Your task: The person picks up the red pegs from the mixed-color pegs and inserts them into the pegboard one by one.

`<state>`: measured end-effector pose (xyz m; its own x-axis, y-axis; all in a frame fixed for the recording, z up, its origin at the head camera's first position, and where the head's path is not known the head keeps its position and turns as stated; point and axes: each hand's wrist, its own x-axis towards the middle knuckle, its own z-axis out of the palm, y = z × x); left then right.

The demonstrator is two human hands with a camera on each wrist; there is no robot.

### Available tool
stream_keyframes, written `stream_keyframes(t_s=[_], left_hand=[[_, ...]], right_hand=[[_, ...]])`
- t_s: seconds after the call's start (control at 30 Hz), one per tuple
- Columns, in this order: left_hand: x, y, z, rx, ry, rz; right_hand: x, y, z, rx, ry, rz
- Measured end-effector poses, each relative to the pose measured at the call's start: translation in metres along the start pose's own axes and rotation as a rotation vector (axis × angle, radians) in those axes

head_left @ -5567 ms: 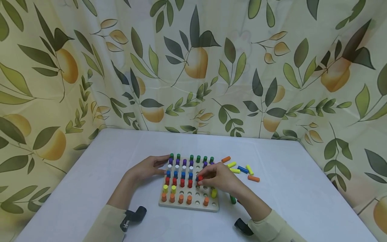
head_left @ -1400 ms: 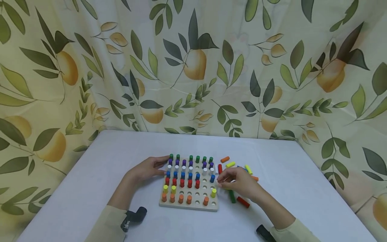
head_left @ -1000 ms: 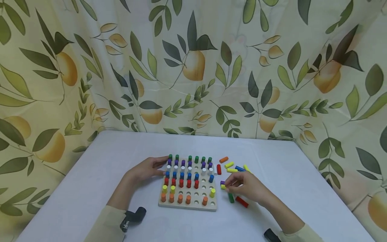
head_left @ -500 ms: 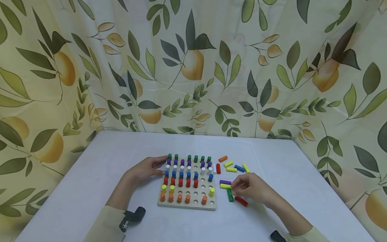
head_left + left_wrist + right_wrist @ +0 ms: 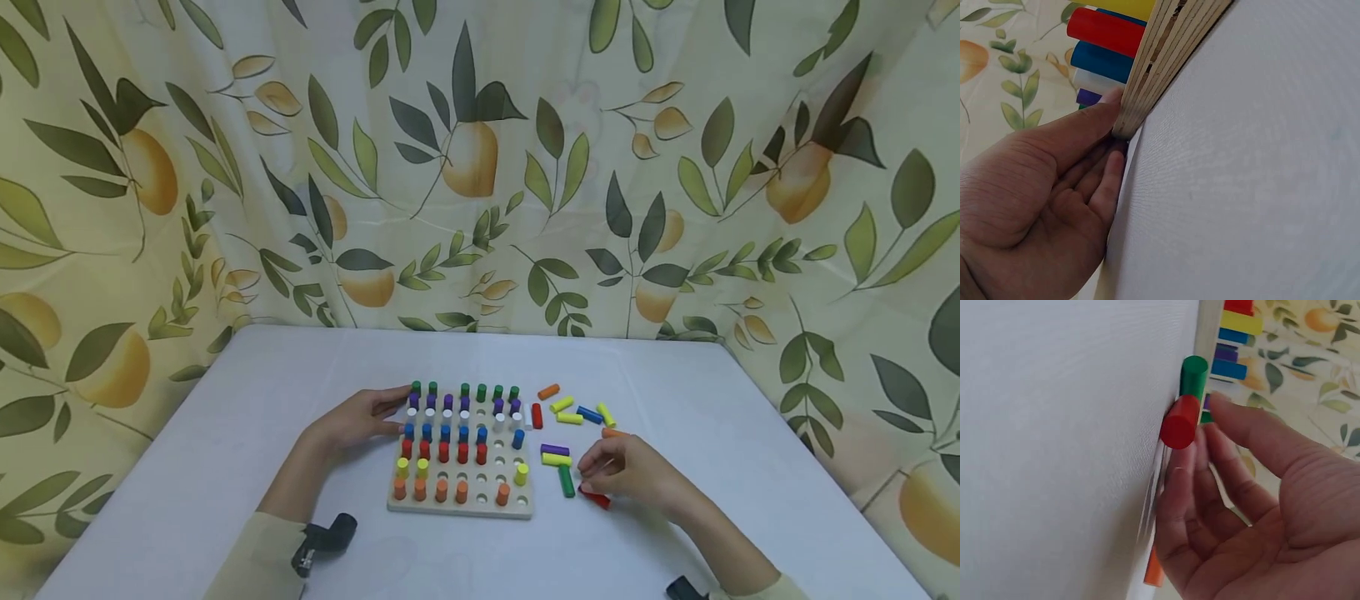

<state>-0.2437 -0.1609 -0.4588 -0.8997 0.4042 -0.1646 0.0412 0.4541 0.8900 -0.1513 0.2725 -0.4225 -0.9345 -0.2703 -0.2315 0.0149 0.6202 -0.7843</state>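
Note:
A wooden pegboard [image 5: 459,510] lies on the table, with rows of coloured pegs standing in it and several bare holes toward its right. My left hand [image 5: 352,419] rests against the board's left side, thumb and fingers touching its edge; the left wrist view shows the thumb along the layered wood edge [image 5: 1147,69]. Right of the board, my right hand [image 5: 637,471] reaches down to a loose red peg [image 5: 597,501], its fingertips at the peg's far end. In the right wrist view the thumb is apart from the red peg [image 5: 1179,425]. A green peg [image 5: 566,482] lies beside it.
Loose purple [image 5: 555,450] and yellow pegs [image 5: 556,460] lie between board and right hand. Farther back are scattered yellow, a blue [image 5: 589,414], a red [image 5: 536,416] and an orange peg [image 5: 549,391]. A patterned curtain [image 5: 480,250] hangs behind the white table.
Earlier my right hand held a red peg over the board; that red row now has one more standing peg. The hand then moved right and nearer to the loose red peg. My left hand stays put.

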Motion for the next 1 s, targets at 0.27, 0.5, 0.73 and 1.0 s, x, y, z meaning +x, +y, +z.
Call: stream_keyframes(t_s=[0.27, 0.5, 0.73, 1.0], left_hand=[[0.002, -0.003, 0.000, -0.015, -0.005, -0.003], [0.000, -0.003, 0.002, -0.015, -0.013, 0.000], [-0.002, -0.002, -0.001, -0.023, -0.010, 0.001], [0.000, -0.001, -0.003, -0.029, -0.021, 0.013]], right_hand=[[-0.002, 0.005, 0.001, -0.005, 0.018, 0.013], [-0.002, 0.010, 0.002, 0.020, -0.004, 0.032], [0.001, 0.011, 0.001, 0.036, -0.015, 0.026], [0.001, 0.010, 0.000, 0.035, -0.028, 0.029]])
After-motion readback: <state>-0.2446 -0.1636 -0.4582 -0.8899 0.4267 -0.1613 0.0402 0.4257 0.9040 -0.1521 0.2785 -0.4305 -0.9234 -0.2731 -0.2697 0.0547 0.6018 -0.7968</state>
